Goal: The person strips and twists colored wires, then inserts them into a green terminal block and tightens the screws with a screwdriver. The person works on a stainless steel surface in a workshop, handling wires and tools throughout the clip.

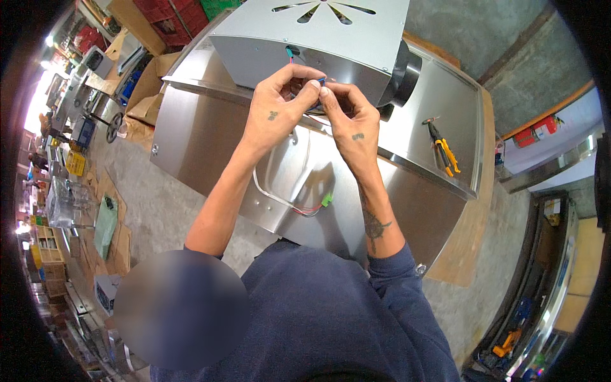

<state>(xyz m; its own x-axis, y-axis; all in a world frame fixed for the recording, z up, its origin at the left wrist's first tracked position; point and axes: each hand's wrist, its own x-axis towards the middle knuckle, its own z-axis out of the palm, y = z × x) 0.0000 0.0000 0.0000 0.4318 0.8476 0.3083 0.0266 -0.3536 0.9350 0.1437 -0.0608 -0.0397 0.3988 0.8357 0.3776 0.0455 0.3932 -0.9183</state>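
Observation:
My left hand [277, 108] and my right hand [354, 124] meet in front of the grey metal box [299, 60], thumbs and fingertips pinched together. Between them shows a small blue wire connector [322, 81], mostly covered by the fingers. Thin wires with a teal sleeve [290, 53] come out of a hole in the box's front face, just above my left hand. Below my hands, a white cable [262, 188] loops over the stainless steel panel [203, 140] and ends in red wires and a green plug [327, 200].
Yellow-handled pliers [443, 149] lie on the steel surface at the right. A black round duct collar [404, 73] juts from the box's right side. Cardboard [143, 95] and red crates [168, 19] stand at the back left. Shelves with parts [51, 254] line the far left.

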